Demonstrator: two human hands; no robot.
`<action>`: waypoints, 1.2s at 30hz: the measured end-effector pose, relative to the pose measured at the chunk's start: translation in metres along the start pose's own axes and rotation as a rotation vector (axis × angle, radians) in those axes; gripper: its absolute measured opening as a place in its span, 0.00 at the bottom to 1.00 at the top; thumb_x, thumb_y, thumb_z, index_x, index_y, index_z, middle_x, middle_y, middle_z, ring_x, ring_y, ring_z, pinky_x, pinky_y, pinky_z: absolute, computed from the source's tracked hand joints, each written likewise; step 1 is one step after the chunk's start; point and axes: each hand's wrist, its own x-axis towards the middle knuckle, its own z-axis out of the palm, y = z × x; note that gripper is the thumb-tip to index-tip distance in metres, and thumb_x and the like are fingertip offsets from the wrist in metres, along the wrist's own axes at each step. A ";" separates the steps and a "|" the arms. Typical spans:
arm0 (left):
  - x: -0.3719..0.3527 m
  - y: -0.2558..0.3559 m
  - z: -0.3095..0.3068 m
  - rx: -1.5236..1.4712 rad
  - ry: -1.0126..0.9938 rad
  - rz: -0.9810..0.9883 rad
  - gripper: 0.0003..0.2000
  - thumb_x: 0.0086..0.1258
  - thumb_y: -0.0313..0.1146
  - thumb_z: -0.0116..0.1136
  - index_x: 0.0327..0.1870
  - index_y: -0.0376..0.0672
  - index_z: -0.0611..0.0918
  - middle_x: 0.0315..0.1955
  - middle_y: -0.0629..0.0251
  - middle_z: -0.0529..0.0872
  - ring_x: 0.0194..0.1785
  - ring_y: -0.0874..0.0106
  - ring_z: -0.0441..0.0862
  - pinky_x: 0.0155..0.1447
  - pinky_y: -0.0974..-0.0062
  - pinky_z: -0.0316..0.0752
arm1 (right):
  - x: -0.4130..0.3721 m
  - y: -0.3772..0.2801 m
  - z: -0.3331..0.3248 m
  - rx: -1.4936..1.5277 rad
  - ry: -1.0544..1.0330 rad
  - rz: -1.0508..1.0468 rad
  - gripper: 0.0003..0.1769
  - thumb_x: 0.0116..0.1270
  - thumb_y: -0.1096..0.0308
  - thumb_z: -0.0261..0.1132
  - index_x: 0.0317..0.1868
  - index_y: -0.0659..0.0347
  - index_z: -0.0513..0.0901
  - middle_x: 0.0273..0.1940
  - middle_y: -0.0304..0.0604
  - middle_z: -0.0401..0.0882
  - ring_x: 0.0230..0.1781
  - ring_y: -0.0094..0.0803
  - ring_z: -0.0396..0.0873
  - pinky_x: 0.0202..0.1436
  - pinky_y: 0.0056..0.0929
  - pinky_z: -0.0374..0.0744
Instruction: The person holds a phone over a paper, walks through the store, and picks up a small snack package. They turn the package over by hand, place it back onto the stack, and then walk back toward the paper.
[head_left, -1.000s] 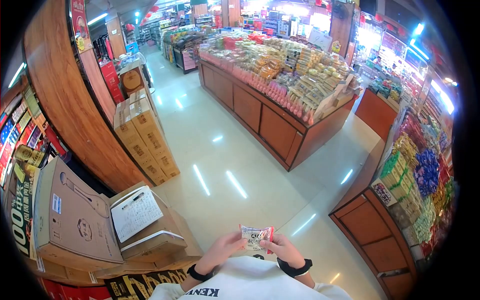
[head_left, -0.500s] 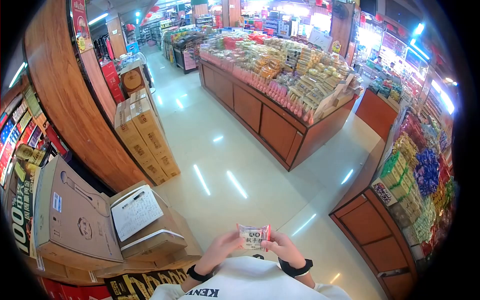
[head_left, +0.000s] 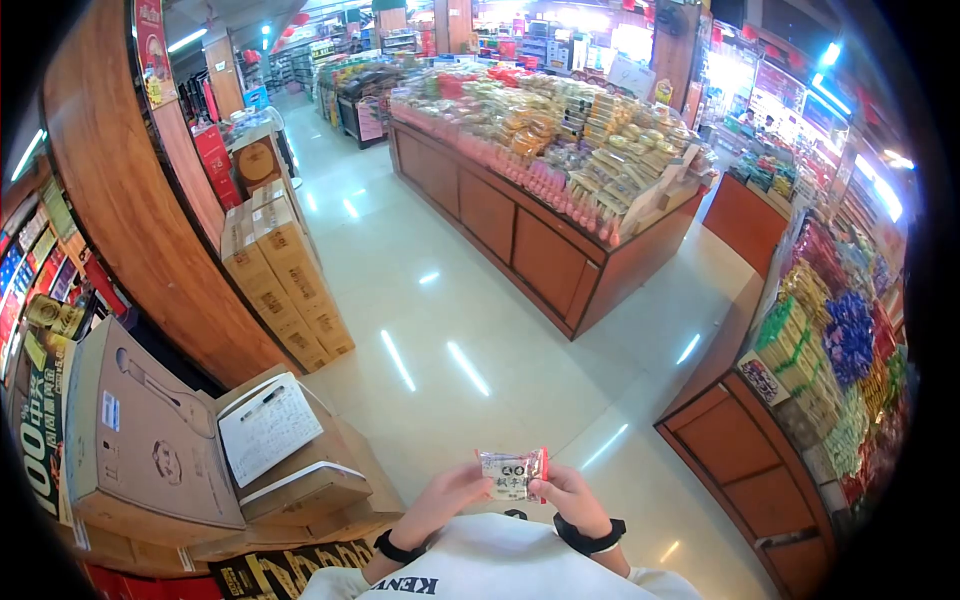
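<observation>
A small white packet [head_left: 512,474] with red ends and dark printed characters is held up in front of the white shirt, near the bottom middle. My left hand [head_left: 456,490] grips its left end, and my right hand [head_left: 574,497] pinches its right end between thumb and fingers. The printed face points up toward the camera. Each wrist wears a black band.
At the left, a notebook [head_left: 268,425] with a pen lies on cardboard boxes [head_left: 150,440]. More cartons [head_left: 285,275] stand by a wooden pillar [head_left: 130,190]. A display counter [head_left: 520,235] piled with packets stands ahead, another counter [head_left: 740,450] at the right.
The view has shifted slightly, so the counters and boxes sit a little further left. Both hands still hold the packet, which looks slightly turned.
</observation>
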 end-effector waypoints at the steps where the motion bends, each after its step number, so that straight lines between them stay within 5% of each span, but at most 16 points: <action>1: 0.000 -0.001 -0.001 -0.004 -0.013 -0.008 0.18 0.71 0.35 0.54 0.58 0.35 0.74 0.48 0.69 0.80 0.47 0.80 0.75 0.51 0.81 0.69 | -0.001 -0.001 0.001 0.011 0.001 -0.002 0.16 0.68 0.66 0.60 0.51 0.67 0.79 0.40 0.35 0.78 0.37 0.19 0.71 0.42 0.20 0.71; 14: -0.007 -0.001 -0.013 0.124 -0.134 0.017 0.21 0.72 0.42 0.53 0.58 0.36 0.75 0.40 0.72 0.80 0.40 0.81 0.72 0.43 0.81 0.67 | -0.002 0.000 0.009 0.057 -0.011 0.029 0.14 0.69 0.69 0.58 0.51 0.68 0.79 0.40 0.35 0.79 0.38 0.19 0.71 0.43 0.19 0.71; 17: -0.010 -0.001 -0.021 0.128 -0.099 -0.033 0.21 0.73 0.40 0.52 0.59 0.32 0.74 0.48 0.63 0.80 0.50 0.77 0.76 0.56 0.78 0.71 | -0.002 0.000 0.014 0.065 -0.019 0.067 0.14 0.68 0.68 0.59 0.50 0.68 0.79 0.39 0.35 0.79 0.38 0.19 0.71 0.42 0.20 0.71; 26: -0.016 -0.006 -0.046 0.087 -0.071 0.016 0.18 0.72 0.37 0.49 0.55 0.33 0.76 0.41 0.69 0.80 0.43 0.82 0.73 0.45 0.82 0.69 | 0.005 0.023 0.030 0.037 -0.091 0.016 0.16 0.68 0.61 0.60 0.47 0.67 0.80 0.36 0.34 0.77 0.36 0.20 0.71 0.43 0.21 0.71; 29: -0.019 0.002 -0.054 0.088 -0.130 -0.030 0.20 0.75 0.37 0.47 0.60 0.32 0.72 0.51 0.63 0.78 0.54 0.76 0.74 0.58 0.75 0.71 | 0.008 0.023 0.037 0.013 -0.117 0.009 0.16 0.69 0.60 0.60 0.45 0.67 0.80 0.34 0.35 0.77 0.35 0.21 0.71 0.43 0.21 0.71; 36: -0.021 -0.009 -0.086 0.204 -0.126 0.039 0.19 0.76 0.37 0.43 0.57 0.31 0.74 0.48 0.65 0.81 0.50 0.78 0.75 0.56 0.79 0.68 | 0.013 0.017 0.065 0.080 -0.068 0.089 0.15 0.69 0.61 0.60 0.43 0.67 0.80 0.33 0.36 0.77 0.35 0.22 0.72 0.42 0.23 0.72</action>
